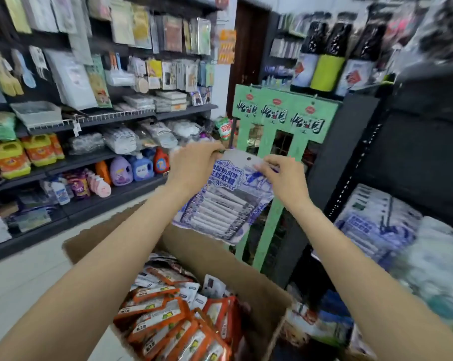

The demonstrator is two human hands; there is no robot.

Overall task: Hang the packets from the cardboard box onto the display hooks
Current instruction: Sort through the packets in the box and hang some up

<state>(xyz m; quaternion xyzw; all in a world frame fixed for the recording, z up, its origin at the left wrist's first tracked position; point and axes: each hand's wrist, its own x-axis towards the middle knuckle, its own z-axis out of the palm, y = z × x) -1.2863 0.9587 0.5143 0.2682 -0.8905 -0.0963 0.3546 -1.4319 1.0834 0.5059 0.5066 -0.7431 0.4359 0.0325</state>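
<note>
A: Hands?
B: Both arms outstretched. Left hand point(194, 162) pinches the top left corner of a blue-and-white packet point(225, 201); right hand point(285, 178) pinches its top right edge. Packet held up in the air, tilted, in front of the green cardboard display stand point(285, 115), above the box's far edge.

A: Box?
B: Open brown cardboard box point(220, 256) below the forearms, heaped with glossy orange packets point(168, 321), a few white ones on top.

A: Packet make?
B: Flat plastic film, punched hang hole point(249, 159) at its white top, rows of thin sticks showing
</note>
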